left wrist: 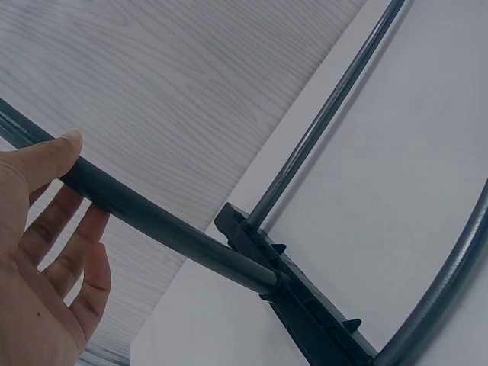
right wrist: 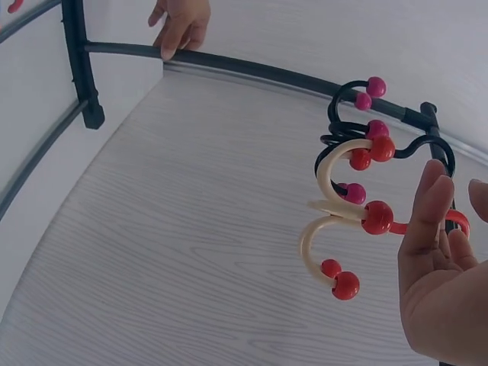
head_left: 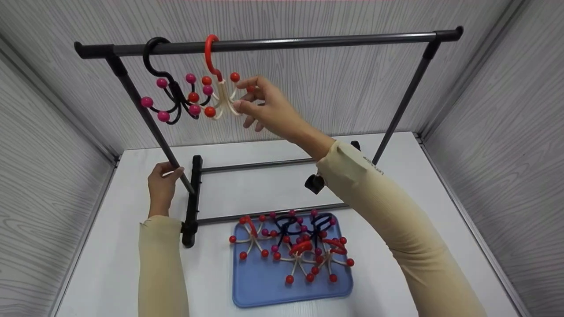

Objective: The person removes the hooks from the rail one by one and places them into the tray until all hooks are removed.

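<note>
Lying in the blue, round-cornered tray (head_left: 260, 296) are ball-tipped hangers (head_left: 301, 247), massed toward its far and right edges. On the top rail (head_left: 326, 42), near its left end, hangs the cream hanger (head_left: 223, 96): red hook up, long axis near vertical, smooth curved prongs splayed. The right hand (head_left: 274, 105) is beside it, fingers loosely spread; contact cannot be confirmed. The left hand (head_left: 162, 185) pinches the tubular left post (head_left: 149, 120). A black hanger (head_left: 176, 94) hangs nearer the rail's left end.
</note>
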Tool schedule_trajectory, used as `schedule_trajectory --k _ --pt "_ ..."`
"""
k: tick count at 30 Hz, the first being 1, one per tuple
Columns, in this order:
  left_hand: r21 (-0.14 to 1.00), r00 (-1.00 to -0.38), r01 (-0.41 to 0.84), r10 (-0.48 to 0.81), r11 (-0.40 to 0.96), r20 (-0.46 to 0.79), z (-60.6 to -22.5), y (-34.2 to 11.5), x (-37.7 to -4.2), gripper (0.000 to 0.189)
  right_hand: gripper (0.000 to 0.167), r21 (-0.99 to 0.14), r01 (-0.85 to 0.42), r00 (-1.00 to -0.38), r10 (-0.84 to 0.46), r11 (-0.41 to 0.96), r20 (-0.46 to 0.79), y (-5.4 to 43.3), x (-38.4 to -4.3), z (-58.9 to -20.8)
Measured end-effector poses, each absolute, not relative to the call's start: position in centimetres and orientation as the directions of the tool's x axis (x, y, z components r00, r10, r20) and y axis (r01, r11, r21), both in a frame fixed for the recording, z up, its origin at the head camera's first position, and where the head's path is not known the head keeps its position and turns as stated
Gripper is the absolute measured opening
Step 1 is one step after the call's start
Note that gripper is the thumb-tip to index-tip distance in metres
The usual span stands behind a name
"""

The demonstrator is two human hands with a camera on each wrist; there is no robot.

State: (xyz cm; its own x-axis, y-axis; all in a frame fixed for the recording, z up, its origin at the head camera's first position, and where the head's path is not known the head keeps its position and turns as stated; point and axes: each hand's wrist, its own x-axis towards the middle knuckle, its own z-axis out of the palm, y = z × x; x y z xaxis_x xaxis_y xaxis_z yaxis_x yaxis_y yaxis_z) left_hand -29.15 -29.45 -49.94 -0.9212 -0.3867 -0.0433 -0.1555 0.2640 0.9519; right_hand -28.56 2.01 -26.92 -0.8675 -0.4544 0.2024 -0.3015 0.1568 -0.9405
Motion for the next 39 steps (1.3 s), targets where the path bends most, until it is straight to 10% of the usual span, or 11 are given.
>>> schedule_trajectory --k 39 --pt "0.955 -0.93 -0.137 -0.365 0.262 -0.033 -50.7 -29.9 -29.3 0.037 0.03 -0.962 -0.261 -0.915 -0.338 0.084 0.219 -3.1 -31.8 -26.1"
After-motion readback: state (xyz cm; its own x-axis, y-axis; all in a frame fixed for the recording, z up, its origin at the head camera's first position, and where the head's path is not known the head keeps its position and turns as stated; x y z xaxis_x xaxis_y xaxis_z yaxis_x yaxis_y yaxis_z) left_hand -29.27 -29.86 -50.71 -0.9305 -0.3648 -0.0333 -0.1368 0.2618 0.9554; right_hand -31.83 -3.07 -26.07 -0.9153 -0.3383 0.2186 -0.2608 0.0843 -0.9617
